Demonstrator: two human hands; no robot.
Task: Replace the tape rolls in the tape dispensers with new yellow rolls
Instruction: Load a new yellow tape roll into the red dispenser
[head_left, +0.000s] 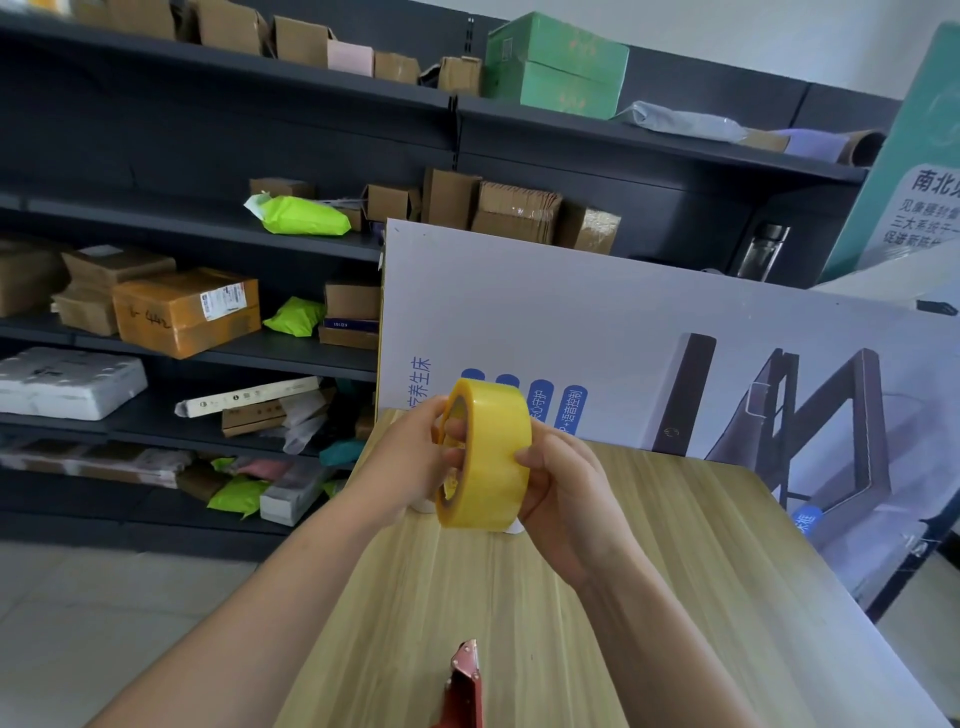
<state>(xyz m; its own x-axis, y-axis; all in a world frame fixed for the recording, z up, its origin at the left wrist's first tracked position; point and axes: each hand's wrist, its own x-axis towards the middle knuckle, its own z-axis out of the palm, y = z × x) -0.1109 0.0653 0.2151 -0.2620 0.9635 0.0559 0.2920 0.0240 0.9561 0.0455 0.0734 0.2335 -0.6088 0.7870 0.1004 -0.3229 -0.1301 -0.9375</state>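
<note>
1. Dispenser (464, 686) lies bottom centre, directly below the roll (488, 457).
2. Mid-frame, I hold the roll on edge, core facing left: left hand (410, 457) hooked into it, right hand (566, 493) curled round its rim.

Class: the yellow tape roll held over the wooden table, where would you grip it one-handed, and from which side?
Probably by the hole's rim of the yellow tape roll, from the left: it stands on edge, hole facing that way, so fingers hook inside, as those of the left hand do. The right hand wraps its smooth outer band.
</note>
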